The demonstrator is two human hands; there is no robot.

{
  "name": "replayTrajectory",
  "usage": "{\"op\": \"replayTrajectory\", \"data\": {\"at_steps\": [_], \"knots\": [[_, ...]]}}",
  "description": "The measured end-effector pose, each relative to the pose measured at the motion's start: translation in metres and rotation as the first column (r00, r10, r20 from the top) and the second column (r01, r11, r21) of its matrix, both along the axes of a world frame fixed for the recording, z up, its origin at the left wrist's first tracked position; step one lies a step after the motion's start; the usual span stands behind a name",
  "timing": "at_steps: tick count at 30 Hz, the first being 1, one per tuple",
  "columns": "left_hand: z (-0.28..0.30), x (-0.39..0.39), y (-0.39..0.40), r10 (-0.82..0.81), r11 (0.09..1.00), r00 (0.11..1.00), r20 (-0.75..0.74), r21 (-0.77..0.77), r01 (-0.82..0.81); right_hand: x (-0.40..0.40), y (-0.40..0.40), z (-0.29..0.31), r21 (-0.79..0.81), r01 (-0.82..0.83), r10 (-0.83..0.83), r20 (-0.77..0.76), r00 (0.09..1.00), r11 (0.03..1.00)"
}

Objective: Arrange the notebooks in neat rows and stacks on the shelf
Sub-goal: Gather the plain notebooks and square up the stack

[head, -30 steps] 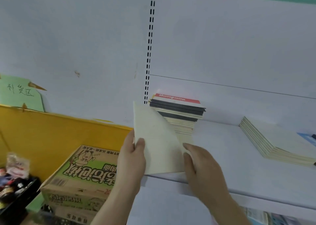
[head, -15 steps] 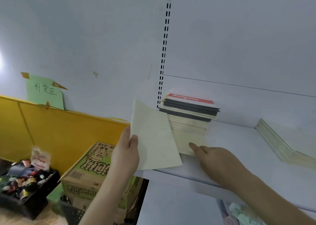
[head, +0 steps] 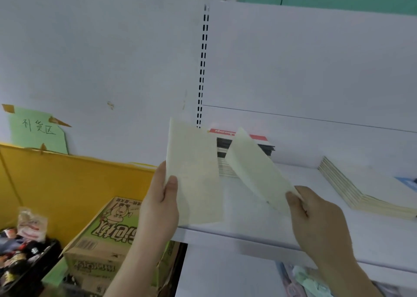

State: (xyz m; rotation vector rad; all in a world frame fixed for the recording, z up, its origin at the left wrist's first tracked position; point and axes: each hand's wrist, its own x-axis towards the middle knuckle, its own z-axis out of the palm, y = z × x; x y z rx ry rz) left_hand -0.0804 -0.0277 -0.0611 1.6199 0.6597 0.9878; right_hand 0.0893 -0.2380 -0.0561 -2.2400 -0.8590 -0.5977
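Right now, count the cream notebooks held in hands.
2. One in the left hand, cream notebook upright; one in the right hand, second notebook tilted above the shelf.

Notebooks [head: 194,174] matt cream paper; shelf [head: 259,229] smooth white; box [head: 106,235] cardboard.

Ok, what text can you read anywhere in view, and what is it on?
"补货区", handwritten: green paper sign taped to the wall.
"Notebook", partly hidden and blurred: red band on the top notebook of the left stack.
Large green characters, upside down, unreadable: cardboard box.
Bottle labels in the black crate: too small.
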Motion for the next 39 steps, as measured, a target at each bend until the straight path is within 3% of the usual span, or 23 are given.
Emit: {"op": "replayTrajectory", "data": {"at_steps": [4,8,13,19,22,24,28,33,39], "knots": [[0.002,0.012,-0.022,-0.078,0.997,0.996,0.04,-0.014,0.079,-0.04,0.015,0.002,0.221,0.027,-0.061,0.148,0.987,0.975],[0.006,0.028,-0.052,-0.211,0.965,0.969,0.13,-0.129,0.227,-0.081,0.051,-0.022,0.144,-0.171,0.124,0.29,0.949,0.975],[0.003,0.04,-0.073,-0.277,0.908,0.926,0.257,-0.244,0.34,-0.089,0.05,-0.034,0.057,-0.158,0.139,0.254,0.957,0.986],[0.008,0.065,-0.094,-0.33,0.904,0.898,0.292,-0.177,0.39,-0.064,0.009,-0.029,-0.082,-0.236,0.248,0.177,0.953,0.968],[0.009,0.08,-0.107,-0.337,0.904,0.89,0.307,-0.158,0.397,-0.033,-0.028,-0.026,-0.012,-0.114,0.114,0.126,0.985,0.993],[0.011,0.092,-0.122,-0.38,0.9,0.878,0.292,-0.103,0.423,-0.01,-0.059,-0.023,0.076,0.034,-0.033,-0.014,0.999,0.997],[0.012,0.125,-0.161,-0.457,0.88,0.864,0.209,-0.032,0.473,0.027,-0.112,-0.009,0.197,0.099,-0.038,-0.295,0.955,0.975],[0.013,0.188,-0.223,-0.409,0.912,0.911,0.054,0.033,0.408,0.075,-0.173,-0.01,0.227,0.164,-0.063,-0.395,0.916,0.96],[0.021,0.272,-0.288,-0.234,0.949,0.96,-0.157,0.176,0.26,0.164,-0.231,-0.002,0.101,0.086,-0.051,-0.314,0.948,0.991]]}}
